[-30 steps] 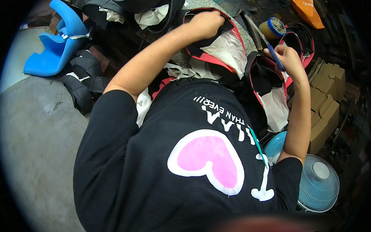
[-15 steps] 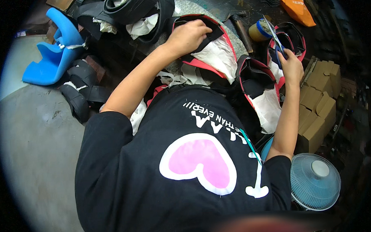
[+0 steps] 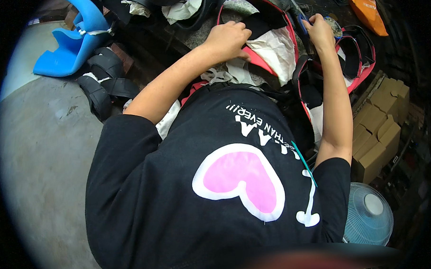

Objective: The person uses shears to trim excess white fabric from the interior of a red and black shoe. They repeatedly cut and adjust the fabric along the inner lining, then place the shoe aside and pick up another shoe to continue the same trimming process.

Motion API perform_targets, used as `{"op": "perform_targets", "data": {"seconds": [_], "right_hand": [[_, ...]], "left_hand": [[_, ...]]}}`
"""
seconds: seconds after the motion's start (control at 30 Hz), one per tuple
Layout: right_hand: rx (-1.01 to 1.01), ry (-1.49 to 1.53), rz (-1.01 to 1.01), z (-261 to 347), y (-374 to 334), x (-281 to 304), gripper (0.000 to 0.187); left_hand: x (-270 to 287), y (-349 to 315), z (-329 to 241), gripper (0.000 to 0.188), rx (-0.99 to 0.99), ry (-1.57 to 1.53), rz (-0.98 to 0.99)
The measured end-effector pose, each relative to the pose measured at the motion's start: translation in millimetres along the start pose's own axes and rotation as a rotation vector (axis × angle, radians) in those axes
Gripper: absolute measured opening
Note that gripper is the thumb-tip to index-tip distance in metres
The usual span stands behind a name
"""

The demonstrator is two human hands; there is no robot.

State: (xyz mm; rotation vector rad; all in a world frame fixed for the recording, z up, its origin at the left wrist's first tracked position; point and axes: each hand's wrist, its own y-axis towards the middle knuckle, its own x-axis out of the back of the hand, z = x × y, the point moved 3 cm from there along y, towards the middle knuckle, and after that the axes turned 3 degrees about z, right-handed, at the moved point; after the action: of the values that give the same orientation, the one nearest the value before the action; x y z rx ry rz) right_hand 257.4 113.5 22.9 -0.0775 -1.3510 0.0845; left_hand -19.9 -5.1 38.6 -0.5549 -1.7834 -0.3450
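My left hand [image 3: 228, 40] is closed on the near left edge of a curved black fabric piece [image 3: 266, 24] with red edging and a white lining. Scissors with blue handles [image 3: 303, 23] are in my right hand [image 3: 320, 32], their blade pointing away from me past the piece's right side. The handles are partly hidden by my fingers. Below my right wrist lies a similar red-edged piece [image 3: 311, 94], partly covered by my forearm. Another red-edged piece [image 3: 363, 48] sits to the right of that wrist.
Black padded loops [image 3: 199, 19] lie at the far left of the worktop, near a tied blue foam sheet [image 3: 71, 56] and black strapped pieces [image 3: 100, 88]. On the right are an orange bag [image 3: 369, 11], cardboard boxes [image 3: 378, 133] and a fan [image 3: 369, 214]. A jar [image 3: 335, 26] stands behind my right hand.
My right hand has moved left with the scissors, toward the piece held by my left hand. My left hand has shifted from inside that piece to its near edge. The whole view has shifted slightly.
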Motion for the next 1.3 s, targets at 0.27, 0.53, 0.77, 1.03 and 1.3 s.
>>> {"op": "perform_targets", "data": {"seconds": [0.27, 0.53, 0.77, 1.03, 1.3], "right_hand": [[0.376, 0.122, -0.203, 56.8, -35.4, 30.9, 0.023], [0.288, 0.406, 0.348, 70.3, -73.9, -27.6, 0.032], [0.347, 0.486, 0.391, 53.6, -67.7, -39.1, 0.032], [0.423, 0.224, 0.307, 66.5, -83.9, -32.3, 0.036], [0.407, 0.184, 0.202, 73.2, -87.5, -36.1, 0.027]], "left_hand": [[-19.7, 8.3, 1.4, 0.031, -0.135, 0.094, -0.211], [-14.6, 49.7, -0.7, 0.015, -0.039, 0.070, -0.124], [-27.9, 48.3, -8.1, 0.014, -0.082, 0.124, 0.138], [-23.7, 41.2, 1.8, 0.011, 0.034, -0.207, -0.060], [-1.5, -2.7, 40.0, 0.016, 0.003, -0.849, -0.118]]}}
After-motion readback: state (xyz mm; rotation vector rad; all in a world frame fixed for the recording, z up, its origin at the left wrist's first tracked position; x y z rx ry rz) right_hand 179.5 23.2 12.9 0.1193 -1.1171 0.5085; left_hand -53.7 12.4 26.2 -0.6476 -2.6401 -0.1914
